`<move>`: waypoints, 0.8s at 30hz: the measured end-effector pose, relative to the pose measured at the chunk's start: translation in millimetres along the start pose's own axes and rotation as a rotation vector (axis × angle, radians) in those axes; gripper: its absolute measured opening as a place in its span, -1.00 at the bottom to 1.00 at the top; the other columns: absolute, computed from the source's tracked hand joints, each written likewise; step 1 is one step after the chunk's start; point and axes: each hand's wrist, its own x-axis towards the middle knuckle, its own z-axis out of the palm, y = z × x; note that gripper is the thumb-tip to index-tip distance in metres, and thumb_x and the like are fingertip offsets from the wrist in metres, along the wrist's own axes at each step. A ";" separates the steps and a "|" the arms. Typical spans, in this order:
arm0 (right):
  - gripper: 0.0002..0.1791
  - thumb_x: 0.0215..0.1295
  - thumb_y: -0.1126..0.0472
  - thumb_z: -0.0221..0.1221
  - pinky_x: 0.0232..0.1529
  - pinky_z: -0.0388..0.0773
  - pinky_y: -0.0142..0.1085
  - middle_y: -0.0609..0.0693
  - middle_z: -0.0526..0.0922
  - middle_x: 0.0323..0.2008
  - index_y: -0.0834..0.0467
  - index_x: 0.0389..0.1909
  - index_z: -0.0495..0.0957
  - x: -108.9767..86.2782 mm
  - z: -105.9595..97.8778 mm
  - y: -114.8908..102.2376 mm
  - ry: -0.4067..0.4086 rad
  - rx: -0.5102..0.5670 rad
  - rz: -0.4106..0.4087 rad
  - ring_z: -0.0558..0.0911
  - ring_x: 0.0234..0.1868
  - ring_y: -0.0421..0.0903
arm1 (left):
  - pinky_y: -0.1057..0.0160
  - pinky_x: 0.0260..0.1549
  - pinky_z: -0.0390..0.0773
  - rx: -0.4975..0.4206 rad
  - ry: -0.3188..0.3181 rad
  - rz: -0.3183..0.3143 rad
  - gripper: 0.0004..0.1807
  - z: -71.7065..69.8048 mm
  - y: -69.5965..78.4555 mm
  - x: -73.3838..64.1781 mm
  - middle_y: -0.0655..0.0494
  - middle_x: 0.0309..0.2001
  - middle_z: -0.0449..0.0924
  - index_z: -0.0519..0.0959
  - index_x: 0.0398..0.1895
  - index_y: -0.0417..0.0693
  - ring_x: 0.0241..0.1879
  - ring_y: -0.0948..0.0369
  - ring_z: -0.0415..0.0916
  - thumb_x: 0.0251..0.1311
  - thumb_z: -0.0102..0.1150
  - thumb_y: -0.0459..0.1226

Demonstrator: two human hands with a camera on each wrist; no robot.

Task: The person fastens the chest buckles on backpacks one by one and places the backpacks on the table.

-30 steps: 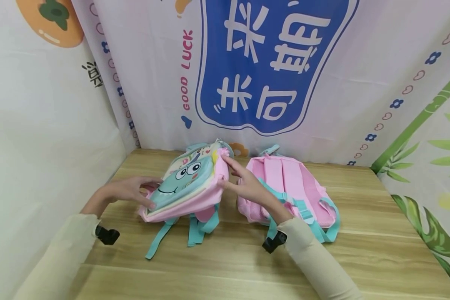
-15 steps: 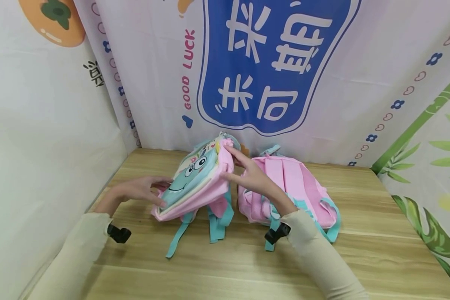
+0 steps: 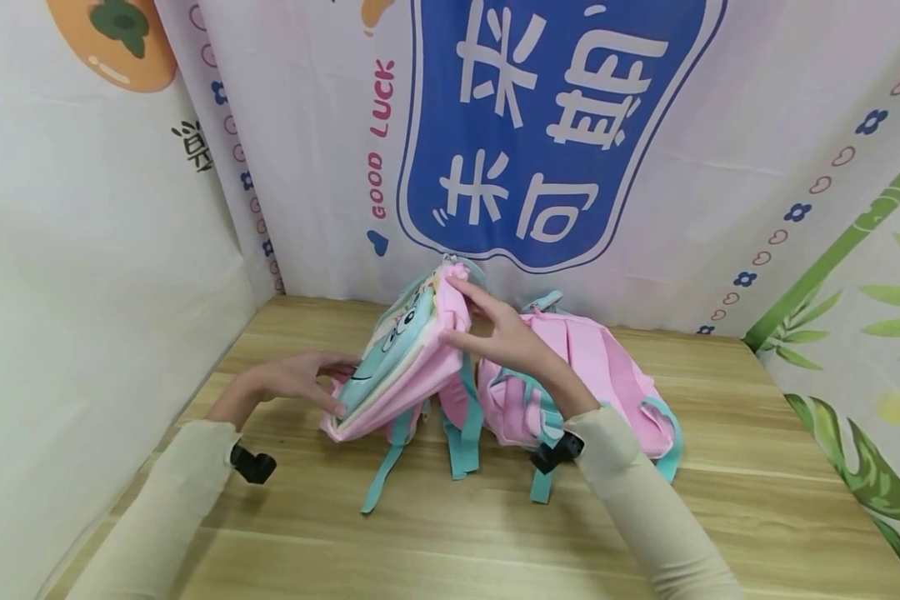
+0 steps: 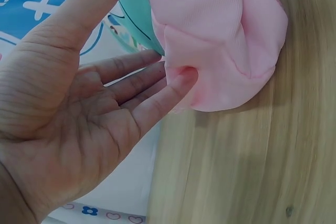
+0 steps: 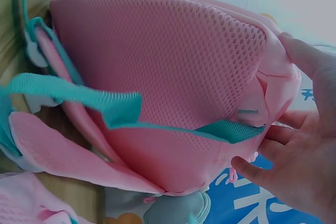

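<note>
A small pink backpack (image 3: 427, 379) with a light-blue cartoon-face front is held tilted between both hands, its teal straps (image 3: 461, 442) hanging toward the table. My left hand (image 3: 292, 383) grips its lower left corner; in the left wrist view, fingertips (image 4: 181, 82) press into the pink fabric. Higher up, my right hand (image 3: 506, 333) holds the pink side near the top. The right wrist view shows the pink mesh back (image 5: 157, 61), with thumb and fingers on opposite sides of the bag's edge. Whether the bottom touches the table is unclear.
A second pink backpack (image 3: 588, 354) lies with its straps up, just right of the held one and partly behind the right forearm. The wooden table (image 3: 450, 542) meets a printed cloth wall (image 3: 330, 233) at the back and a white wall (image 3: 105, 250) at left.
The held backpack has moved right and tipped steeper, so its front face turns further from view and its top rises. Both hands have moved with it. The second backpack's straps have shifted slightly.
</note>
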 end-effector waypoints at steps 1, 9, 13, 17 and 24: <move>-0.08 0.30 0.01 0.36 0.37 0.46 0.02 0.06 0.37 0.47 -0.15 0.60 0.10 0.9 -0.5 -1.6 -0.004 -0.001 -0.007 0.44 0.42 0.01 | -0.16 0.40 0.34 -0.004 -0.002 -0.002 0.06 1.0 0.6 1.0 -0.20 0.48 0.30 0.16 0.55 -0.25 0.42 -0.13 0.30 0.07 0.54 -0.07; -0.08 0.29 0.05 0.36 0.26 0.57 0.00 0.08 0.41 0.39 -0.14 0.60 0.11 7.1 -7.9 -15.8 -0.031 -0.043 -0.010 0.51 0.31 0.04 | -0.12 0.40 0.35 -0.033 -0.011 0.004 0.06 9.0 3.7 10.1 -0.13 0.47 0.32 0.16 0.56 -0.19 0.42 -0.08 0.31 0.07 0.55 -0.07; -0.07 0.28 0.05 0.37 0.22 0.60 -0.04 0.09 0.36 0.44 -0.14 0.60 0.11 10.1 -12.6 -21.1 -0.052 -0.070 -0.009 0.51 0.34 0.04 | -0.11 0.41 0.35 -0.044 -0.015 0.010 0.08 12.2 5.6 13.8 -0.12 0.47 0.32 0.15 0.56 -0.19 0.42 -0.07 0.31 0.06 0.55 -0.08; -0.04 0.26 0.07 0.38 0.14 0.64 -0.12 0.08 0.36 0.45 -0.15 0.61 0.10 13.6 -15.9 -23.8 -0.081 -0.066 -0.020 0.53 0.30 0.01 | -0.12 0.42 0.33 -0.061 -0.026 0.018 0.09 15.0 8.0 16.8 -0.13 0.48 0.31 0.13 0.57 -0.21 0.44 -0.09 0.29 0.05 0.56 -0.09; 0.02 0.20 0.08 0.44 0.08 0.65 -0.18 0.07 0.36 0.44 -0.18 0.61 0.08 19.8 -16.8 -30.9 -0.106 -0.022 -0.030 0.55 0.21 -0.05 | -0.09 0.42 0.34 -0.087 -0.043 0.042 0.12 21.4 13.0 23.6 -0.13 0.48 0.30 0.11 0.58 -0.20 0.46 -0.10 0.26 0.03 0.58 -0.11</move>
